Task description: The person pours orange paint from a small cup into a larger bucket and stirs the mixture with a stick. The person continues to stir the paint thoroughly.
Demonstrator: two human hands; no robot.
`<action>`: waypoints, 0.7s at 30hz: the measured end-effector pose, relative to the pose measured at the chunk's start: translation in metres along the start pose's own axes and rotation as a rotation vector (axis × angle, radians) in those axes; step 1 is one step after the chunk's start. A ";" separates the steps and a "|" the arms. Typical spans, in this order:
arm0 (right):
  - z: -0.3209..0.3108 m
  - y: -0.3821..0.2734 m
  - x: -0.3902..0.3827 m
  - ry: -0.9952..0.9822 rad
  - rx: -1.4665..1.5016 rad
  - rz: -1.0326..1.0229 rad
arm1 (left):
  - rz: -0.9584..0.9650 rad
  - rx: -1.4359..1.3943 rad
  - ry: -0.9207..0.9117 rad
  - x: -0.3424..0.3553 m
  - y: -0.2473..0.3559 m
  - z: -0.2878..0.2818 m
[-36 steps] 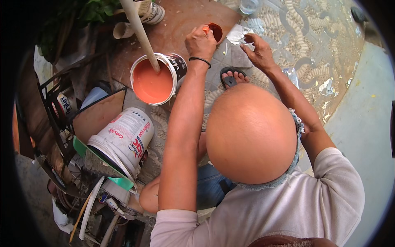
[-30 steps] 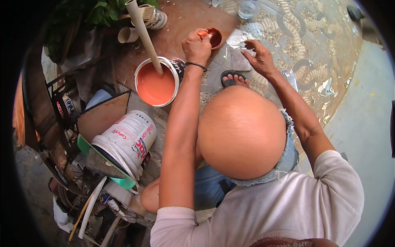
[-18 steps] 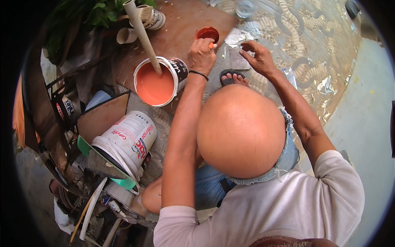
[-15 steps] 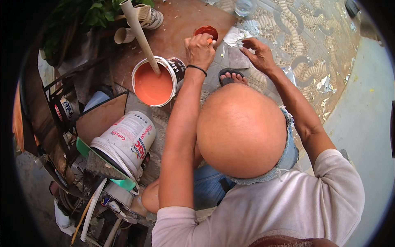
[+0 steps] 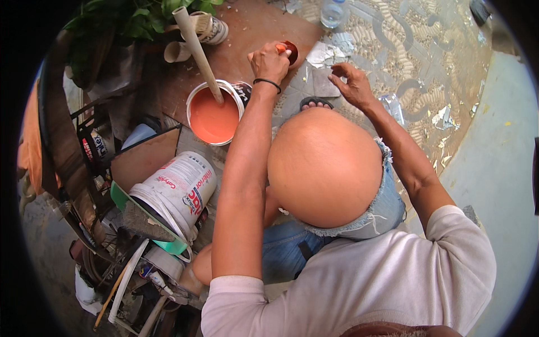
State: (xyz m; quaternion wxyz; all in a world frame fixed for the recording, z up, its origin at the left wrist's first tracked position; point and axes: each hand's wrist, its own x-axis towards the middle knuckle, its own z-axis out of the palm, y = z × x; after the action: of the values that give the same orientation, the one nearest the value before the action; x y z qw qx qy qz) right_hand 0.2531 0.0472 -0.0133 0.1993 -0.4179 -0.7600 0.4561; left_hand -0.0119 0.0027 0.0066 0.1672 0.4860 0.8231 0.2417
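Note:
My left hand (image 5: 269, 63), with a black band on its wrist, is closed around a short orange handle (image 5: 281, 49). What the handle belongs to is hidden by my fingers. Close against this hand, on its right, is a small dark-red cup (image 5: 291, 51) with reddish paint inside. My right hand (image 5: 352, 82) hovers over the tiled floor, holding nothing, its fingers loosely curled and apart from the thumb. To the left of my left wrist stands a white bucket (image 5: 193, 92) of orange paint (image 5: 214, 121), a pale pipe (image 5: 197, 53) leaning in it.
A brown board (image 5: 247, 25) lies under the bucket. Beyond it are a brush in a tin (image 5: 211, 29) and leafy plants (image 5: 146, 17). A tipped white pail (image 5: 181, 182) and green dustpan (image 5: 168, 245) crowd the left. A water bottle (image 5: 333, 14) and paper scraps (image 5: 325, 53) lie ahead.
My left hand has shifted slightly up and left, so the cup now shows at its right rather than beyond it. My right hand has moved slightly down and stays loosely curled.

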 end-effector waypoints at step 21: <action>0.002 -0.005 0.007 -0.001 -0.059 -0.060 | 0.006 -0.010 0.306 -0.015 0.000 0.016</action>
State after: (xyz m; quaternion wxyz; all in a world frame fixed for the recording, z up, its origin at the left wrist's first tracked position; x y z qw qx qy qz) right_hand 0.2456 0.0503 -0.0105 0.2002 -0.4002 -0.7855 0.4275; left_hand 0.0037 -0.0065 -0.0061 0.0416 0.4450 0.8363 0.3177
